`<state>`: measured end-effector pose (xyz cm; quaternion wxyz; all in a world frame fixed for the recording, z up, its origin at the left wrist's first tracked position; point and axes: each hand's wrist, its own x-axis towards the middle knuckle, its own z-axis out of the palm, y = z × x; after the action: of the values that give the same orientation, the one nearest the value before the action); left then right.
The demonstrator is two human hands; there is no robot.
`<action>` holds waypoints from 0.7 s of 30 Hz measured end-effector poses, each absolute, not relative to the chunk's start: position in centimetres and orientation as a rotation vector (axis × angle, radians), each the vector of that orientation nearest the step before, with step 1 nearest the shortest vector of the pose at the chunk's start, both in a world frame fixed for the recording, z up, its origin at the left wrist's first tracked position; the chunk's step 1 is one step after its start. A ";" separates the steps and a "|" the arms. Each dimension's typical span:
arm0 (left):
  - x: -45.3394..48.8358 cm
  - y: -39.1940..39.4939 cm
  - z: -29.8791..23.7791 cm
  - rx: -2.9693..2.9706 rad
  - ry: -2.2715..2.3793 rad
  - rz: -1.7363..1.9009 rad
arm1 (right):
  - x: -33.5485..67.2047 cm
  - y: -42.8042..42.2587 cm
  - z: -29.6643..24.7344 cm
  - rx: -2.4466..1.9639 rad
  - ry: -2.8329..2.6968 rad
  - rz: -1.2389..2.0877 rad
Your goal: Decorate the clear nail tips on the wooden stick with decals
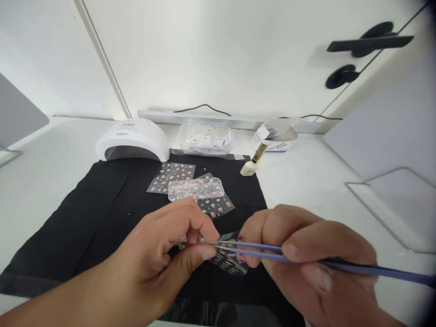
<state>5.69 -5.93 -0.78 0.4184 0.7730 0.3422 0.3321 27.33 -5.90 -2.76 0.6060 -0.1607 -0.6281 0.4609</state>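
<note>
My right hand (316,259) grips a pair of purple tweezers (262,250), their thin tips pointing left. At those tips, the thumb and forefinger of my left hand (177,254) are pinched together; what lies between them is hidden or too small to name. Behind and just below the tips shows a dark-looking clear sticker sheet (231,262) with small light markings, partly covered by both hands. I cannot tell whether my left fingers touch this sheet. Beyond my hands, a clear compartment case of small charms (206,187) rests over patterned sticker sheets (218,206).
A black cloth (102,204) covers the middle of the white table (289,181). Along the back stand a white nail lamp (134,136), a clear tub (206,141) and an alcohol pads box (281,141). A cream nail polish bottle (251,167) leans near the cloth's right edge.
</note>
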 end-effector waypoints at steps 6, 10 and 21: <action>5.7 -5.7 -0.9 1.960 0.857 0.814 | 27.4 -5.9 -2.8 -0.373 -1.465 1.074; 5.7 -5.7 -0.7 1.973 0.850 0.819 | 27.5 -5.8 -2.7 -0.370 -1.470 1.078; 5.6 -5.9 -0.7 1.978 0.833 0.839 | 27.4 -6.0 -2.4 -0.393 -1.474 1.087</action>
<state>5.60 -5.92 -0.71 0.4062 0.7843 0.3304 0.3327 27.37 -6.03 -2.36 0.5925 -0.1692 -0.6338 0.4676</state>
